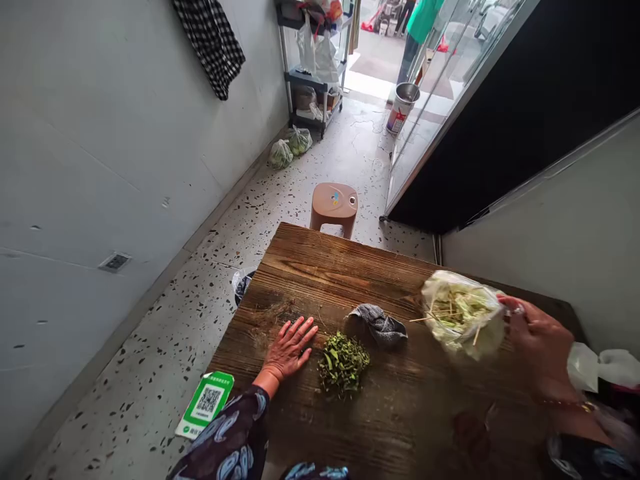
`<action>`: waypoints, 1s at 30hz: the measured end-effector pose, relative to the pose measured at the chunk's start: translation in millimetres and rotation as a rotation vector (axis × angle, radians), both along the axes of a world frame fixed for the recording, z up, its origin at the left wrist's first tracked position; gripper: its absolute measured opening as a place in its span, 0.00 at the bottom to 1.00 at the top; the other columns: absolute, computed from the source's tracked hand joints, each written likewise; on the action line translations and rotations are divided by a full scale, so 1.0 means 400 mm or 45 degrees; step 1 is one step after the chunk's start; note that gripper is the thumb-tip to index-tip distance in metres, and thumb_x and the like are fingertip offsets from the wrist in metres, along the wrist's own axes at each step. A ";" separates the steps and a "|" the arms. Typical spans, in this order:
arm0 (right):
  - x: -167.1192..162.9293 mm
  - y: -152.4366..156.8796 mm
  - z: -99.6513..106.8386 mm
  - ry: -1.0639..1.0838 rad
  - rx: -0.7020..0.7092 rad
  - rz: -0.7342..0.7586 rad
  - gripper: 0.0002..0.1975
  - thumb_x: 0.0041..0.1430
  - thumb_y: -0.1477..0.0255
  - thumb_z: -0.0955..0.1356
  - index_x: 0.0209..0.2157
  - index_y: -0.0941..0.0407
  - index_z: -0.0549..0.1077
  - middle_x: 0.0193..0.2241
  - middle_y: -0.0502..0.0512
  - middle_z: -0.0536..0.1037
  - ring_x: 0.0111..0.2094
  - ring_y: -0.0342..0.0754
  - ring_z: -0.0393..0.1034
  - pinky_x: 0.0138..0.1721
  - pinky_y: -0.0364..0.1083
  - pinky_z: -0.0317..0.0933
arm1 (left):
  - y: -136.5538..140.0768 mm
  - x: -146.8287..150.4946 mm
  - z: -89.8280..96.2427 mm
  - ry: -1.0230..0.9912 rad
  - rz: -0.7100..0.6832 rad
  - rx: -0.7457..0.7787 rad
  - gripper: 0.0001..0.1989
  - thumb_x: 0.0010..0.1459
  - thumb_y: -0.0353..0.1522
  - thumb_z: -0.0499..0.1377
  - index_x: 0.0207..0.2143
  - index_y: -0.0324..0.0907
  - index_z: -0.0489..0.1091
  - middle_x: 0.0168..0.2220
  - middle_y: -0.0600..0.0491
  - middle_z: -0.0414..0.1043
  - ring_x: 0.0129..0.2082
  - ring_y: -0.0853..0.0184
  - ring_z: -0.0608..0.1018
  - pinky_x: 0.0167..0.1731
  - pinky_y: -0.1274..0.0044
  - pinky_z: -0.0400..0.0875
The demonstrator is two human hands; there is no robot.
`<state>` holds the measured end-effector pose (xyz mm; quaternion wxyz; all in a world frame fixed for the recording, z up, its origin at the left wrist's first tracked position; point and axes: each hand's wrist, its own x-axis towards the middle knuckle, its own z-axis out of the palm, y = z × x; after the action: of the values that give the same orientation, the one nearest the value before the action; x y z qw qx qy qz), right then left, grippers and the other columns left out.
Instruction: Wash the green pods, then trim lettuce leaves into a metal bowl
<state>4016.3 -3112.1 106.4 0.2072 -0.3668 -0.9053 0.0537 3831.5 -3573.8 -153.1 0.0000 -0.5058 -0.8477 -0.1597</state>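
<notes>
My left hand lies flat on the wooden table, fingers stretched out and holding nothing. Just right of it is a small heap of chopped-looking green leaves. Behind the leaves sits a crumpled grey cloth. On the right, my right hand pinches the rim of a clear plastic bag. Pale green leafy scraps and several thin wooden sticks show in the bag's mouth, one stick poking out to the left. The right hand is slightly blurred.
A green QR code card lies at the table's left edge. Beyond the table stand a brown plastic stool, a shelf cart with bags, and a metal bucket by the glass door. White plastic shows at far right.
</notes>
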 end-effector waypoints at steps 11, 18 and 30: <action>0.227 0.171 -0.107 -0.395 -0.038 -0.104 0.21 0.55 0.53 0.58 0.33 0.48 0.78 0.42 0.72 0.79 0.46 0.65 0.73 0.42 0.62 0.65 | 0.016 0.006 0.006 -0.103 -0.001 -0.068 0.31 0.63 0.38 0.53 0.68 0.54 0.53 0.69 0.56 0.54 0.68 0.60 0.58 0.67 0.65 0.42; -0.026 -0.160 -0.157 -0.153 -0.189 0.661 0.24 0.66 0.65 0.63 0.63 0.48 0.63 0.62 0.58 0.67 0.61 0.54 0.64 0.61 0.57 0.60 | 0.032 0.010 0.007 -0.210 -0.001 -0.117 0.32 0.64 0.38 0.53 0.69 0.55 0.49 0.70 0.56 0.52 0.69 0.59 0.55 0.67 0.62 0.42; -0.212 -0.270 -0.617 -0.017 -0.419 0.739 0.20 0.68 0.68 0.60 0.59 0.49 0.69 0.59 0.58 0.71 0.62 0.55 0.62 0.60 0.62 0.59 | 0.006 0.006 -0.004 -0.162 -0.003 -0.158 0.35 0.62 0.36 0.52 0.70 0.54 0.46 0.70 0.58 0.52 0.70 0.60 0.53 0.68 0.64 0.41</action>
<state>3931.4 -3220.0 -140.5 0.1155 -0.1226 -0.9525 0.2536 3834.0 -3571.2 -154.8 -0.0853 -0.4949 -0.8536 -0.1386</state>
